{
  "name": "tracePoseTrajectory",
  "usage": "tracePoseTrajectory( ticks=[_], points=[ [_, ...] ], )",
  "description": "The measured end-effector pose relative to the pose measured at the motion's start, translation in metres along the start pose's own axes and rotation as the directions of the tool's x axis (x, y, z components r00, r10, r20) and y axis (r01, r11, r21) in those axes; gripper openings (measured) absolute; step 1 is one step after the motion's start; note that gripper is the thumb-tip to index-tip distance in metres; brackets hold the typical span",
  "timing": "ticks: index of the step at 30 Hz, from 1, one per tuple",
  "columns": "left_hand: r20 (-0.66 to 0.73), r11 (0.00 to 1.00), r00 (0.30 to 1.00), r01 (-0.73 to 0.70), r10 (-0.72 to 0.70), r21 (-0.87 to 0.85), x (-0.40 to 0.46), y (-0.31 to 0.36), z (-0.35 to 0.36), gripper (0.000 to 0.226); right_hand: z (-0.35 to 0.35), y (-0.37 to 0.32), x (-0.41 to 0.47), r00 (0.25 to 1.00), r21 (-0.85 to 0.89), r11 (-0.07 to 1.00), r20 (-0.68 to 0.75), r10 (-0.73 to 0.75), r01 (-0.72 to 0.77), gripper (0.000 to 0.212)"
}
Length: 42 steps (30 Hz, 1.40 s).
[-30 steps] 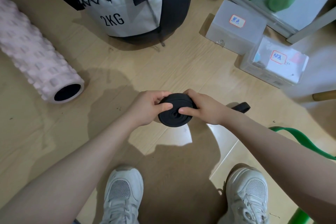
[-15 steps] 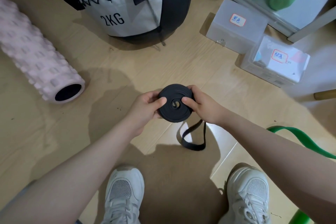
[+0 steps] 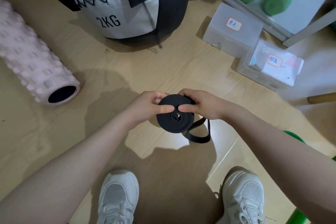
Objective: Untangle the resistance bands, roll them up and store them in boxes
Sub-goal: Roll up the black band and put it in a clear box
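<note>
I read black band (image 3: 175, 120) as wound into coil at frame centre, above floor. Left hand (image 3: 145, 109) and right hand (image 3: 200, 104) both clamped on coil, thumbs pressed on face near hub; judged purpose: stop turns springing loose. Short tail loop (image 3: 199, 135) hangs at 4 o'clock, unrolled. Wood-look floor (image 3: 127, 63). Lidded boxes (image 3: 232, 31) at 1 o'clock. Green band (image 3: 294, 137) at 3 o'clock.
</note>
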<state>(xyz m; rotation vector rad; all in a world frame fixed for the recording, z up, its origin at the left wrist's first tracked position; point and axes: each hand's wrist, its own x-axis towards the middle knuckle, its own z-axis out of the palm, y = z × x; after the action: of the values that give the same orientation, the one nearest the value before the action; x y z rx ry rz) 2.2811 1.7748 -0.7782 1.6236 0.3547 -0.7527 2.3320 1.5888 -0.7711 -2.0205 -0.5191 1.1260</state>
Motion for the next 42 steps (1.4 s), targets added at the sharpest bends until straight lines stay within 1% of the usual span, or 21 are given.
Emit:
tracePoseTrajectory(
  ticks=[2, 4, 6, 8, 10, 13, 15, 18, 20, 21, 23, 24, 25, 26, 28, 30, 32, 33, 36, 39, 42],
  points=[
    [-0.012, 1.0, 1.0, -0.021, 0.021, -0.002, -0.001, -0.001, 0.001, 0.022, -0.002, -0.001, 0.0, 1.0, 0.004, 1.0, -0.003, 0.001, -0.001, 0.018],
    [-0.041, 0.999, 0.999, -0.037, 0.036, -0.038, -0.002, -0.002, 0.0, 0.02, -0.003, 0.0, 0.001, 0.998, 0.028, 1.0, -0.065, 0.003, -0.001, 0.019],
    [-0.075, 0.99, 0.996, -0.063, 0.054, -0.122, -0.004, -0.002, -0.002, 0.019, -0.004, 0.001, 0.001, 0.988, 0.084, 0.996, -0.152, 0.025, -0.012, 0.024],
    [-0.124, 0.968, 0.991, -0.081, 0.052, -0.238, -0.005, -0.003, -0.005, 0.019, -0.004, 0.002, 0.001, 0.979, 0.171, 0.985, -0.2, 0.044, -0.009, 0.026],
    [-0.184, 0.946, 0.982, -0.105, 0.049, -0.306, -0.008, -0.003, -0.006, 0.018, -0.003, 0.003, 0.0, 0.974, 0.224, 0.974, -0.223, 0.029, 0.022, 0.023],
    [-0.247, 0.925, 0.967, -0.146, 0.059, -0.351, -0.01, -0.007, -0.003, 0.018, 0.003, 0.001, -0.001, 0.971, 0.236, 0.971, -0.239, 0.013, 0.045, 0.017],
    [-0.285, 0.903, 0.957, -0.167, 0.053, -0.395, -0.009, -0.007, -0.001, 0.019, 0.011, 0.0, -0.001, 0.97, 0.229, 0.972, -0.244, 0.002, 0.055, 0.022],
    [-0.299, 0.852, 0.954, -0.159, 0.003, -0.499, -0.007, -0.007, 0.003, 0.017, 0.02, -0.001, 0.0, 0.956, 0.262, 0.961, -0.293, -0.01, 0.09, 0.035],
    [-0.267, 0.817, 0.963, -0.122, -0.04, -0.564, -0.008, -0.01, 0.009, 0.015, 0.018, -0.003, 0.002, 0.951, 0.269, 0.96, -0.309, 0.006, 0.082, 0.034],
    [-0.237, 0.812, 0.97, -0.09, -0.061, -0.576, -0.008, -0.013, 0.011, 0.014, 0.016, -0.004, 0.002, 0.955, 0.242, 0.968, -0.297, 0.009, 0.066, 0.032],
    [-0.134, 0.836, 0.988, -0.014, -0.071, -0.548, -0.01, -0.016, 0.006, 0.015, 0.009, -0.003, 0.001, 0.973, 0.164, 0.986, -0.233, -0.003, 0.043, 0.025],
    [-0.065, 0.866, 0.996, 0.018, -0.058, -0.5, -0.011, -0.016, 0.0, 0.015, 0.006, -0.003, -0.001, 0.983, 0.122, 0.992, -0.184, -0.008, 0.031, 0.022],
    [-0.001, 0.92, 1.0, 0.025, -0.028, -0.392, -0.011, -0.015, -0.008, 0.016, 0.004, -0.003, -0.003, 0.991, 0.065, 0.998, -0.13, -0.013, 0.021, 0.02],
    [0.065, 0.969, 0.998, 0.008, 0.008, -0.246, -0.011, -0.013, -0.014, 0.018, 0.002, -0.004, -0.004, 0.997, -0.015, 1.0, -0.077, -0.016, 0.015, 0.021],
    [0.183, 0.999, 0.982, -0.047, 0.045, 0.007, -0.008, -0.004, -0.019, 0.029, 0.0, -0.007, -0.004, 1.0, -0.197, 0.98, 0.018, -0.006, 0.009, 0.028],
    [0.2, 0.981, 0.979, -0.063, 0.025, 0.184, -0.004, 0.004, -0.013, 0.032, 0.0, -0.009, -0.002, 0.998, -0.278, 0.96, 0.067, 0.011, 0.009, 0.03],
    [0.149, 0.951, 0.989, -0.068, 0.023, 0.302, 0.0, 0.006, -0.008, 0.028, 0.002, -0.009, -0.002, 0.997, -0.275, 0.961, 0.074, 0.011, 0.01, 0.031],
    [0.127, 0.954, 0.991, -0.067, 0.031, 0.291, 0.001, 0.004, -0.007, 0.026, 0.002, -0.009, -0.002, 0.998, -0.254, 0.967, 0.058, 0.011, 0.004, 0.031],
    [0.054, 0.992, 0.996, -0.071, 0.066, 0.108, -0.001, -0.004, -0.005, 0.027, -0.006, -0.009, -0.003, 0.998, -0.136, 0.991, -0.066, -0.004, -0.005, 0.033],
    [-0.018, 0.994, 0.996, -0.089, 0.088, -0.067, -0.004, -0.005, -0.003, 0.027, -0.012, -0.007, -0.005, 0.982, -0.007, 1.0, -0.189, -0.003, 0.002, 0.018],
    [-0.145, 0.971, 0.987, -0.105, 0.075, -0.214, -0.004, 0.0, -0.004, 0.023, -0.011, -0.001, -0.01, 0.976, 0.143, 0.99, -0.216, 0.03, 0.001, 0.007]
  ],
)
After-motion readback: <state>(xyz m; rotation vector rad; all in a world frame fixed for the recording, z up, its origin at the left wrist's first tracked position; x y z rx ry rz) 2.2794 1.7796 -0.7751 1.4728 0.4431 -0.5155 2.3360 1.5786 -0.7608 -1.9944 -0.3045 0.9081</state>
